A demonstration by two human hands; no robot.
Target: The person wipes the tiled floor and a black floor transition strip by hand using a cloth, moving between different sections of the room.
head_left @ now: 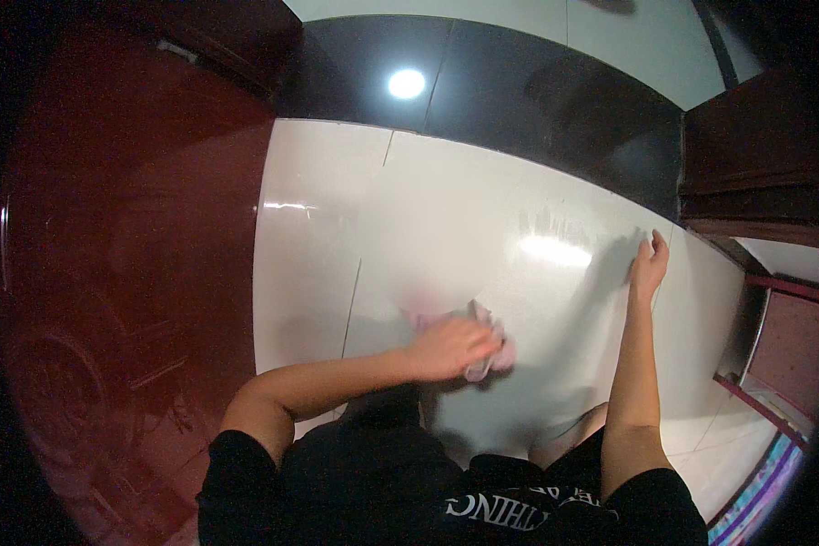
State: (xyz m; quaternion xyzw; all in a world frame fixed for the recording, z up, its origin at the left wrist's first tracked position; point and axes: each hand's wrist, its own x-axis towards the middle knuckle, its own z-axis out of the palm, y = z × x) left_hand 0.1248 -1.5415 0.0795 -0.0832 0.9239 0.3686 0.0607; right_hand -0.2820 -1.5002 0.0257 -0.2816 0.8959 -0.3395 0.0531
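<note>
My left hand (454,348) is closed around a crumpled pink-and-white cloth (504,353), low over the glossy pale tiles (314,273) in front of me. Folds of the cloth stick out past the fingers, and a smooth blur hides part of the area just beyond it. Whether the cloth touches the tiles I cannot tell. My right hand (650,266) is out to the right with the arm extended. It holds nothing, and its fingers are apart. A shadow of the right arm falls on the tiles beside it.
A dark red carved wooden door (130,225) fills the left side. Across the far end runs a dark stone strip (491,82) with a bright light reflection. At right are a dark wooden frame (751,150), a pinkish panel (788,348) and a colourful striped fabric (764,491).
</note>
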